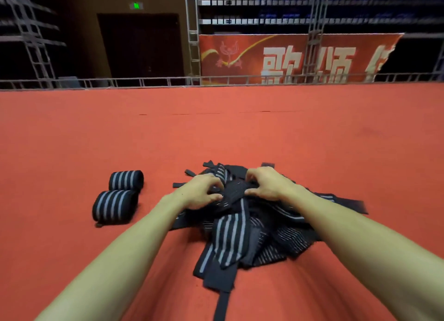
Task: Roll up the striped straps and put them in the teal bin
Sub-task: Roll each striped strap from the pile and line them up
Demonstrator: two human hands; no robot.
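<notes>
A heap of black straps with grey stripes [242, 234] lies on the red carpet in front of me. On top of the heap, my left hand [200, 192] and my right hand [265, 182] both grip one strap [234, 191] between them, fingers curled round its part-rolled end. The rest of that strap trails down over the heap toward me. Two rolled striped straps sit to the left on the carpet, one farther [126, 180] and one nearer [115, 207], touching each other. No teal bin is in view.
The red carpet [216, 128] stretches wide on all sides of the heap. A metal rail [144, 81] marks its far edge, with a red banner [276, 58], truss frames and a dark door behind.
</notes>
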